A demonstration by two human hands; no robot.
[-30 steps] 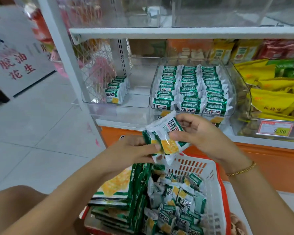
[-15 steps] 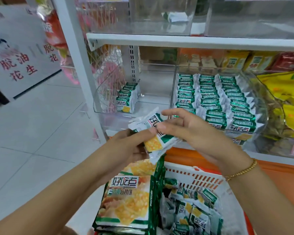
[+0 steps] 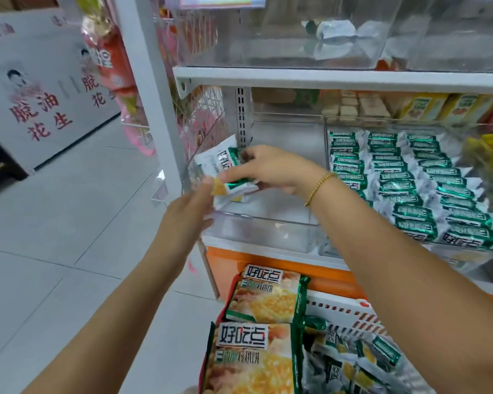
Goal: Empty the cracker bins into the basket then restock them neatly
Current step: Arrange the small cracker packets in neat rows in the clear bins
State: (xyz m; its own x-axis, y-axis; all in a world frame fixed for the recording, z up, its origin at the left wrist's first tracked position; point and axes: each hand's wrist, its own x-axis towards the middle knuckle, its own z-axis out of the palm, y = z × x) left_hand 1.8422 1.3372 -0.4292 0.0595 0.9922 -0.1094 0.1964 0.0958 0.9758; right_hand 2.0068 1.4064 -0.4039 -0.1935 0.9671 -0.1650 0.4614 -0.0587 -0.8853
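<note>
Basket (image 3: pixel 336 302) cut off (bottom edge).

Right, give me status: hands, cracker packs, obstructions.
Right hand grips a bunch of cracker packs over the left bin. Left hand touches their near end. Neighbouring bin full, in rows. No obstruction seen.

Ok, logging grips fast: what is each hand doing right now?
Left hand: touches the cracker packets; grip cannot be told.
Right hand: holds the cracker packets.
</note>
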